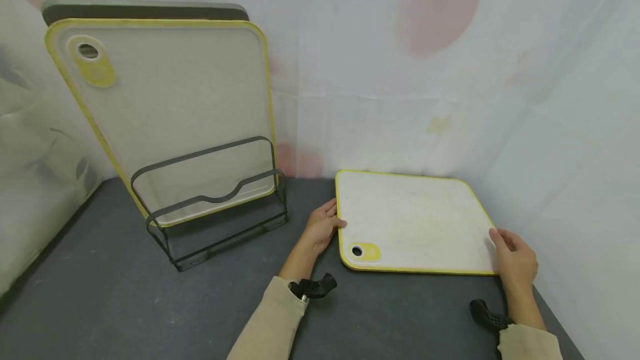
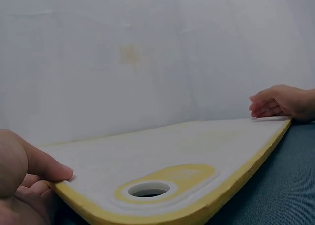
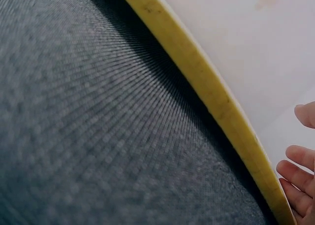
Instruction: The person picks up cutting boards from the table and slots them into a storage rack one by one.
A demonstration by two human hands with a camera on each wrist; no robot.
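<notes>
A white cutting board (image 1: 415, 221) with a yellow rim and a hanging hole lies flat on the dark grey table (image 1: 100, 293), close to the back right corner. My left hand (image 1: 322, 226) holds its left edge. In the left wrist view the thumb of that hand (image 2: 24, 180) lies on top of the board (image 2: 162, 151), with the fingers curled below the rim. My right hand (image 1: 512, 254) grips the board's right edge, also seen from the left wrist camera (image 2: 278, 102). The right wrist view shows the yellow rim (image 3: 206, 87) and fingertips (image 3: 298, 180) beside it.
At the left a dark wire rack (image 1: 200, 198) holds a larger white, yellow-rimmed board (image 1: 170, 110) leaning back, with a dark grey board (image 1: 145, 11) behind it. Pale sheeted walls close in the table at the back and on both sides.
</notes>
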